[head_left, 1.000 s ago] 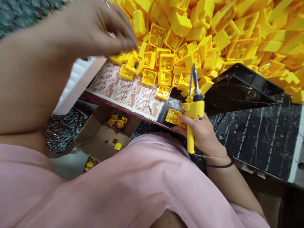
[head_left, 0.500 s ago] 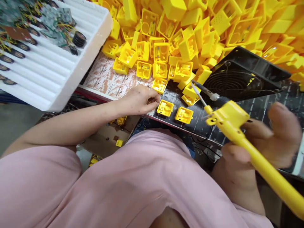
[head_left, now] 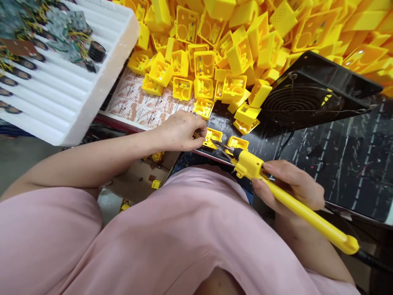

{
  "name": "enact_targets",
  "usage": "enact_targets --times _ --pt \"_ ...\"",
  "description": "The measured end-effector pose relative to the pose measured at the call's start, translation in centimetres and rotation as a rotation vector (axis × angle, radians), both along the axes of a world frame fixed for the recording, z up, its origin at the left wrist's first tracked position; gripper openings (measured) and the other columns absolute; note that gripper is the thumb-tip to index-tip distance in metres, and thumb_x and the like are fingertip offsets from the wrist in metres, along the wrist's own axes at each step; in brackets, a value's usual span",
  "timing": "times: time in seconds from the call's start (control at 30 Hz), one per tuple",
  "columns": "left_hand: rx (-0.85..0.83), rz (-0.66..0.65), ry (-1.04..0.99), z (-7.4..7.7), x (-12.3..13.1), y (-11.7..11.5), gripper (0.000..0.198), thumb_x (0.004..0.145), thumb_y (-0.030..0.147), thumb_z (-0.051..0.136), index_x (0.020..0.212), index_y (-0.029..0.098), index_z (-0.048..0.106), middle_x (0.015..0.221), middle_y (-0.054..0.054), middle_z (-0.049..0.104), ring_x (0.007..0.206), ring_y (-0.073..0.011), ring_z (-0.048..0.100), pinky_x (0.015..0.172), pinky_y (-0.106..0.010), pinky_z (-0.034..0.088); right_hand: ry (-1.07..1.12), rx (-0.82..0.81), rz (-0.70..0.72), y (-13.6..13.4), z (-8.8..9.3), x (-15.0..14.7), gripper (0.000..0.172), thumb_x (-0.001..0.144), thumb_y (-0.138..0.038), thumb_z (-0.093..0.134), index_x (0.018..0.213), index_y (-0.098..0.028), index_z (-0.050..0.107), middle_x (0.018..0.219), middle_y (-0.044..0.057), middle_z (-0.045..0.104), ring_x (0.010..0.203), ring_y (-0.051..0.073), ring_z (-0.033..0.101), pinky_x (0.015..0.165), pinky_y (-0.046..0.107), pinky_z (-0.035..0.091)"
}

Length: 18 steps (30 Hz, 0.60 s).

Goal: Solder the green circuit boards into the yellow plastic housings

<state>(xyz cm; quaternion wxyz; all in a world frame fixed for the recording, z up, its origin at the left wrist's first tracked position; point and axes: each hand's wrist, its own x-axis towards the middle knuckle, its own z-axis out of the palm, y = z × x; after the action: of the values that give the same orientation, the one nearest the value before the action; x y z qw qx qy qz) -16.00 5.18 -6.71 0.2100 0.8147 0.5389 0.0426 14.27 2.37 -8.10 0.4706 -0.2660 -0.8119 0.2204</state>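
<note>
My right hand (head_left: 291, 184) is closed round the yellow handle of a soldering iron (head_left: 307, 213), which has a black cord at its lower end. Its tip reaches into a small open yellow plastic box (head_left: 215, 134) at the table's near edge. Beside that box, my left hand (head_left: 186, 130) is pinched, fingertips at its left side; what they hold, if anything, is hidden. Just right of it sits a second open yellow box (head_left: 238, 143), partly behind the iron's front end. Another yellow box (head_left: 203, 108) lies right behind my left fingers.
A large heap of yellow plastic boxes (head_left: 239, 49) fills the back of the table. A black fan (head_left: 307, 98) leans at the right on the dark tabletop (head_left: 346, 164). At the left stands a white foam tray (head_left: 76, 88) with wired round parts and small boards.
My right hand has brought the soldering iron down and left, from above the table to the yellow box by my left hand. My left hand has barely moved.
</note>
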Motion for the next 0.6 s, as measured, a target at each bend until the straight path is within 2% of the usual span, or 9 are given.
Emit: enact_targets --times 0.13,0.2,0.3,0.5,0.6 --pt "0.011 -0.035 0.117 0.6 0.6 0.4 0.015 0.083 0.025 0.061 0.079 0.019 0.074 0.08 -0.003 0.075 0.08 -0.0226 0.07 0.078 -0.035 0.044 -0.065 0.057 0.048 0.6 1.0 -1.1 0.031 0.079 -0.006 0.085 0.099 -0.022 0.067 0.077 -0.001 0.075 0.065 0.015 0.073 0.049 0.022 0.057" --pt "0.025 -0.053 0.158 0.8 0.8 0.5 0.016 0.084 0.025 0.06 0.078 0.02 0.074 0.082 -0.004 0.075 0.083 -0.0239 0.07 0.079 -0.037 0.043 -0.09 0.074 0.073 0.8 1.3 -1.5 0.028 0.08 -0.007 0.084 0.093 -0.022 0.064 0.075 -0.001 0.074 0.062 0.015 0.072 0.047 0.021 0.056" --pt "0.049 -0.077 0.191 1.1 1.0 0.5 0.016 0.084 0.024 0.059 0.077 0.02 0.073 0.083 -0.004 0.075 0.086 -0.0242 0.07 0.08 -0.038 0.042 -0.095 0.109 0.107 1.0 1.5 -1.8 0.025 0.083 -0.01 0.084 0.092 -0.02 0.063 0.073 0.0 0.072 0.062 0.014 0.072 0.051 0.021 0.057" --pt "0.052 -0.095 0.249 1.5 1.5 0.8 0.019 0.083 0.025 0.057 0.075 0.019 0.072 0.078 -0.004 0.073 0.088 -0.0261 0.07 0.086 -0.042 0.044 -0.243 0.179 0.157 1.0 2.4 -1.6 0.026 0.084 -0.009 0.084 0.093 -0.021 0.063 0.079 0.001 0.075 0.067 0.013 0.072 0.06 0.022 0.06" --pt "0.039 -0.101 0.257 1.5 1.5 0.8 0.019 0.083 0.025 0.055 0.075 0.019 0.072 0.079 -0.005 0.073 0.089 -0.0268 0.07 0.088 -0.043 0.046 -0.265 0.107 0.152 0.9 2.5 -0.7 0.02 0.089 -0.015 0.081 0.093 -0.023 0.064 0.08 0.001 0.074 0.07 0.014 0.072 0.063 0.025 0.061"
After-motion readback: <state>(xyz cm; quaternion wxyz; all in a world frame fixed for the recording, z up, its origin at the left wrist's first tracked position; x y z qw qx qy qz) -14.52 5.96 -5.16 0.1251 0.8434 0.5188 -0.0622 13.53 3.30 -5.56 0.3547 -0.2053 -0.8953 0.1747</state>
